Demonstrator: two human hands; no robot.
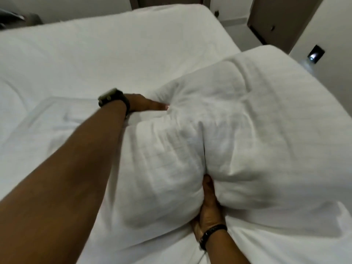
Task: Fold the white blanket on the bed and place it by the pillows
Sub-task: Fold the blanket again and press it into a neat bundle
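Observation:
The white blanket (219, 134) lies as a thick, puffy folded bundle on the right half of the bed (95, 54). My left hand (146, 105), with a dark watch on its wrist, presses into the bundle's far-left side; its fingers are sunk in the fabric. My right hand (208, 204), with a dark wristband, is pushed into a deep crease at the bundle's near edge, fingers partly buried. A flat white pillow (57, 115) lies to the left under my left forearm.
The bed's white sheet stretches away to the far edge. Beyond it are brown doors (282, 20) and a pale wall with a dark wall plate (315, 54) at the right. Something dark (11, 18) sits at the far left.

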